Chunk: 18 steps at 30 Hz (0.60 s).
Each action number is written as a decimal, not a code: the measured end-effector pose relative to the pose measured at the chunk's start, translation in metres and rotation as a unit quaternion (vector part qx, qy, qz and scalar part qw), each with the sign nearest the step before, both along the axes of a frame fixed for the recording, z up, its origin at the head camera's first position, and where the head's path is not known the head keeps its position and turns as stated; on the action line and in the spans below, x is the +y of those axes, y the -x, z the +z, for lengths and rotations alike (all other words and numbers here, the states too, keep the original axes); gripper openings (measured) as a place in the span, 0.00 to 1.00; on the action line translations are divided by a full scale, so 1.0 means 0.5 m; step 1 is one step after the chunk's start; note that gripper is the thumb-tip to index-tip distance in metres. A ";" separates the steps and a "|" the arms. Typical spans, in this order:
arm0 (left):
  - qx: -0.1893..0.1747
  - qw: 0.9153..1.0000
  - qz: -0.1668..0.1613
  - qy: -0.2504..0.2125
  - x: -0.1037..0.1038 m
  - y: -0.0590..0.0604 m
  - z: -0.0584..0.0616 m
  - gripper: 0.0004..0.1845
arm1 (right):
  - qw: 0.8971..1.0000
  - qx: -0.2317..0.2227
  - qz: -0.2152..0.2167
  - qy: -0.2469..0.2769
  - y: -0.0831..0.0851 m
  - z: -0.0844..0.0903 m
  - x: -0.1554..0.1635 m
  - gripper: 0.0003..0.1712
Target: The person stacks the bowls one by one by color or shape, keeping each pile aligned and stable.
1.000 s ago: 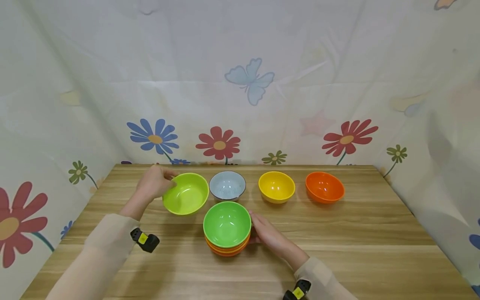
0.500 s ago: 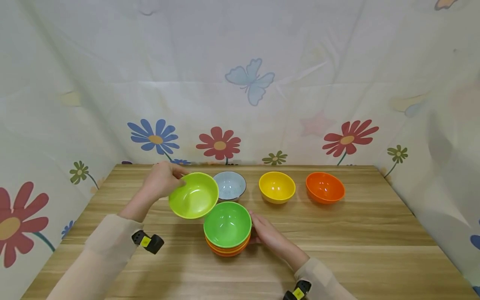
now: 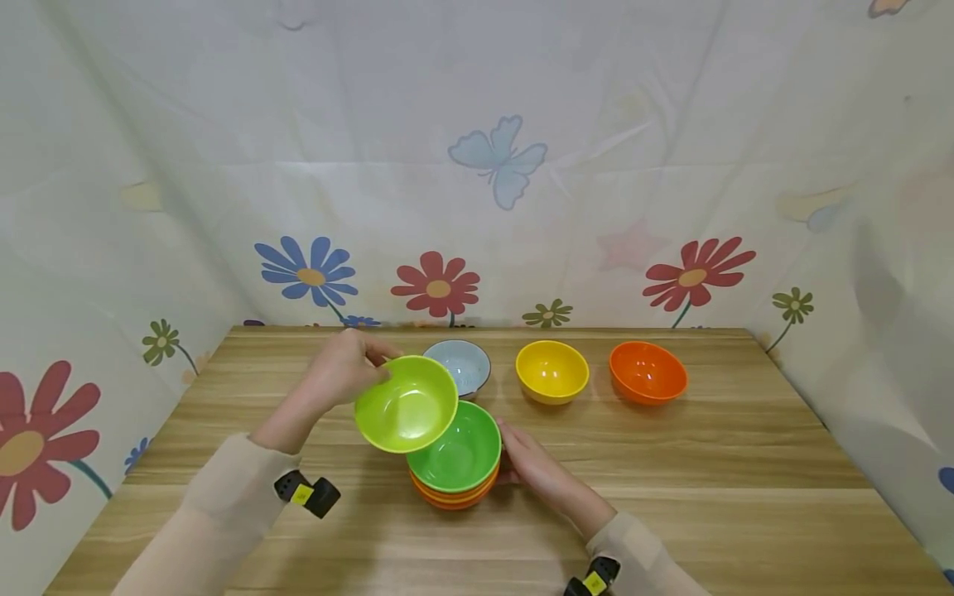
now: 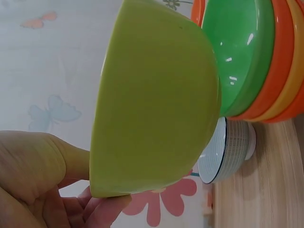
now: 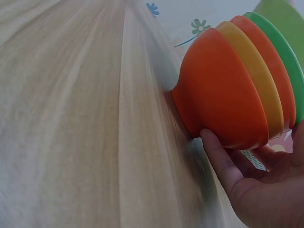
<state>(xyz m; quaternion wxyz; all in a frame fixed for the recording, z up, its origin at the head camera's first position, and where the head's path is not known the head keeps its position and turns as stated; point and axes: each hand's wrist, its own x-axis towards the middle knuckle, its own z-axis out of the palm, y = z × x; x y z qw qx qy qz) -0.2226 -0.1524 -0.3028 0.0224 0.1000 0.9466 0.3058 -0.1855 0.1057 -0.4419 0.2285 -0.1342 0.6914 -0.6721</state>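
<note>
My left hand (image 3: 346,370) pinches the rim of a lime-green bowl (image 3: 406,406), thumb on one side and fingers on the other. This bowl is raised, tilted, and overlaps the left part of a green bowl (image 3: 465,451) in the head view. The green one tops a stack with orange and yellow bowls below; its lowest orange bowl (image 5: 213,90) stands on the table. At the stack's right side, my right hand (image 3: 540,468) holds it, fingers around the lower wall and foot in the right wrist view. In the left wrist view, the lime bowl (image 4: 156,104) hides part of the stack.
Behind the stack stands a pale blue-grey bowl (image 3: 465,368) with a dark rim, partly covered by the lime bowl. To its right are a yellow bowl (image 3: 551,372) and an orange bowl (image 3: 648,372). The wooden table (image 3: 708,497) ends at a flower-printed cloth backdrop (image 3: 596,207).
My left hand has carried the lime-green bowl rightward and slightly nearer, from beside the pale bowl to partly over the stack. The right hand and stack have stayed in place.
</note>
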 end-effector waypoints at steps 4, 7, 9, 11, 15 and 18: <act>0.003 1.000 -0.010 -0.012 0.014 -0.003 -0.005 0.13 | 1.000 -0.001 -0.002 0.002 0.000 -0.001 0.000 0.37; 0.006 1.000 -0.018 -0.018 0.024 -0.004 -0.010 0.13 | 1.000 -0.003 -0.001 0.005 0.001 -0.003 0.000 0.37; 0.004 1.000 -0.022 -0.022 0.031 -0.005 -0.013 0.13 | 1.000 -0.003 -0.001 0.006 0.000 -0.004 0.001 0.36; 0.003 0.999 -0.025 -0.023 0.038 -0.006 -0.015 0.13 | 1.000 -0.004 -0.001 0.006 0.000 -0.005 0.001 0.36; 0.001 0.999 -0.032 -0.035 0.050 -0.007 -0.023 0.13 | 1.000 -0.003 -0.005 0.004 0.000 -0.006 0.001 0.36; -0.004 0.998 -0.035 -0.044 0.057 -0.008 -0.032 0.12 | 1.000 -0.003 -0.007 0.005 0.000 -0.006 0.000 0.36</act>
